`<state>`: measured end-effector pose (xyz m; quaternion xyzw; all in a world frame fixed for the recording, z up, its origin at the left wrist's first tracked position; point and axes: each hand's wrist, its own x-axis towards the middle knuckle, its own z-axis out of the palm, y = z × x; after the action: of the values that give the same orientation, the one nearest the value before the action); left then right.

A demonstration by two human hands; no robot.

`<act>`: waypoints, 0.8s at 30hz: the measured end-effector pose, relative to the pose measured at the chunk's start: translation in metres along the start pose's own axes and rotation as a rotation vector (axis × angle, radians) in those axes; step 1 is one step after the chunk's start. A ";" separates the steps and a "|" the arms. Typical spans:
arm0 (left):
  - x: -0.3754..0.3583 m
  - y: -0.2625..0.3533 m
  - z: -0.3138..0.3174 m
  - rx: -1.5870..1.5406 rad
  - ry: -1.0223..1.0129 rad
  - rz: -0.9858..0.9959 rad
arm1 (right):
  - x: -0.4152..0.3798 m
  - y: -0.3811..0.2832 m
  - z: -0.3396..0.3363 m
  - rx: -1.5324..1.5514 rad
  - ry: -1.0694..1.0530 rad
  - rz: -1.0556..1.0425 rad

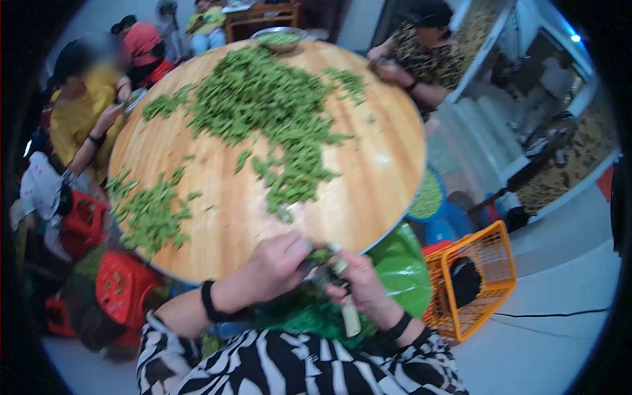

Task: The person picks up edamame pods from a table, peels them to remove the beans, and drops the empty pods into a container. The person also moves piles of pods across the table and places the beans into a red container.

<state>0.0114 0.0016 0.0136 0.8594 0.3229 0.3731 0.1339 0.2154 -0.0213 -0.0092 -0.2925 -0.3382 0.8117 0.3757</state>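
A large heap of green pods (263,99) lies on the round wooden table (230,217), with a smaller pile (151,214) at its left edge. Both my hands are near the table's front edge. My left hand (280,260) is closed at the fingertips, close to a small green piece between the hands; what it grips is hidden. My right hand (362,276) is wrapped round a tool with a pale handle (351,317) that points down. The tool's upper part is blurred beside the green piece (321,254).
A metal bowl (280,39) stands at the table's far edge. People sit at the left and upper right. Red stools (122,289) are at left; an orange basket (484,273), green bag (401,266) and blue tub of green beans (428,196) are at right.
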 end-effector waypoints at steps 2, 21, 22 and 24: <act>0.003 0.008 -0.006 0.096 -0.039 0.022 | 0.001 -0.001 0.000 0.029 -0.005 0.022; 0.009 0.011 -0.005 -1.056 -0.150 -1.022 | 0.018 0.005 -0.010 -0.721 0.104 -0.620; 0.010 0.011 -0.005 -1.056 -0.153 -1.019 | 0.019 0.002 -0.010 -0.809 0.060 -0.627; 0.008 0.011 -0.003 -1.180 -0.158 -1.106 | 0.019 -0.002 -0.015 -0.869 0.032 -0.533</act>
<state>0.0177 -0.0014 0.0251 0.3869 0.4406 0.3000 0.7525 0.2168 0.0004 -0.0207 -0.3377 -0.7018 0.4673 0.4184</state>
